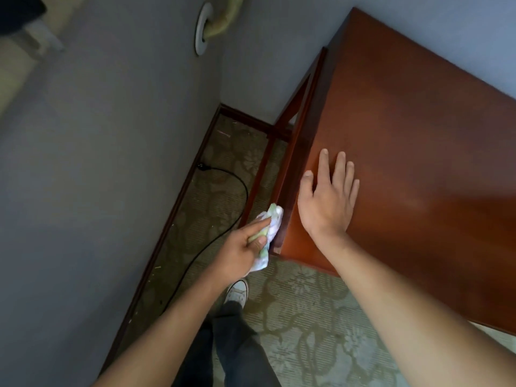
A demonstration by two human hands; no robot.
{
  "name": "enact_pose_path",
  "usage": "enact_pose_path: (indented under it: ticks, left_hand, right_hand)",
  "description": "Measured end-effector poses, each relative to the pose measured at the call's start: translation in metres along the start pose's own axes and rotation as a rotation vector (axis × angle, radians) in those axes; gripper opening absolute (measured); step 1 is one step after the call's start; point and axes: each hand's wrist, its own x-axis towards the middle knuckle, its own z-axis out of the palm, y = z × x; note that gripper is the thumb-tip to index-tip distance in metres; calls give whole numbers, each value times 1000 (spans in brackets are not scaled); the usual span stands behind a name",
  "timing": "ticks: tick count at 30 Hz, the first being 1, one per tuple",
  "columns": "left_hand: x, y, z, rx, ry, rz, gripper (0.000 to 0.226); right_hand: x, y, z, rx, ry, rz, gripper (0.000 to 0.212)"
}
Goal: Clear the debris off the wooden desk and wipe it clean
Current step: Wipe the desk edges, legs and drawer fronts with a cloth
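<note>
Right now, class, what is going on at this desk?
A person is wiping the reddish-brown wooden desk. The left hand pinches a crumpled white and pale green cloth against the desk's side edge near the corner. The right hand rests flat on the desktop with its fingers spread. No debris shows on the visible part of the top. A black cable lies on the patterned carpet beside the desk.
</note>
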Motion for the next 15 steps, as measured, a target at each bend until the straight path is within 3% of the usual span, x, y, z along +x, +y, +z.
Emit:
enact_pose_path:
  ticks: [8,15]
  left_hand:
    - [-21,20,17,-121,94,97,48]
    - [-5,13,16,-80,136,14,50]
  right_hand:
    - [-11,-3,2,-75,-28,18,74]
    - [-12,-5,0,-37,0,30,69]
